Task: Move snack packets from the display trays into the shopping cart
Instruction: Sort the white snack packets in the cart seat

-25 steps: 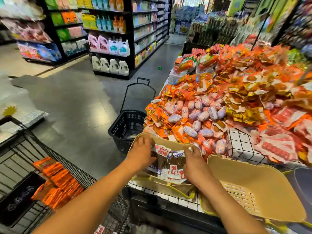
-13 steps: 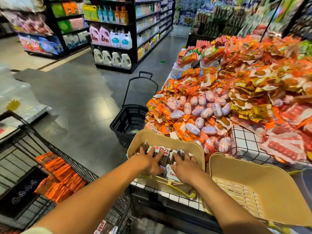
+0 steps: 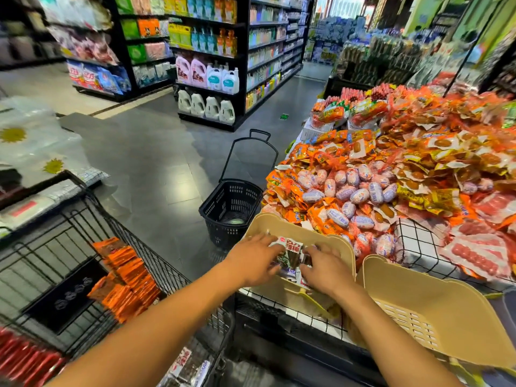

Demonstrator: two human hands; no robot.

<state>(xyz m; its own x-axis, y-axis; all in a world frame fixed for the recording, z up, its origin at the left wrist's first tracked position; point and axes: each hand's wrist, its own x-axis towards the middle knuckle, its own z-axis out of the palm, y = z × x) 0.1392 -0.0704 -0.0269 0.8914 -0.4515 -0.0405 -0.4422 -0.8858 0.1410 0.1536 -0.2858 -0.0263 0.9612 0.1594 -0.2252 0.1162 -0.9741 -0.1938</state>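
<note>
A bunch of dark snack packets [image 3: 290, 254] with red and white labels lies in a beige display tray [image 3: 329, 241] at the table's front edge. My left hand [image 3: 251, 261] grips the bunch from the left and my right hand [image 3: 324, 270] grips it from the right, so only the middle packets show. The black wire shopping cart [image 3: 156, 263] stands at the lower left and holds stacked orange packets [image 3: 125, 277]. Several dark packets [image 3: 187, 367] like those in the tray lie at the cart's near end.
A second beige tray [image 3: 435, 311] stands to the right with nothing in it. Heaps of orange, yellow and red snack packets [image 3: 391, 169] cover the wire-edged display table behind. A black wheeled basket [image 3: 231, 205] stands on the grey floor between cart and table. Shelves of detergent line the aisle.
My hands have closed inward on the dark packets, gathering the spread row into a tight bunch between them. The view has shifted slightly.
</note>
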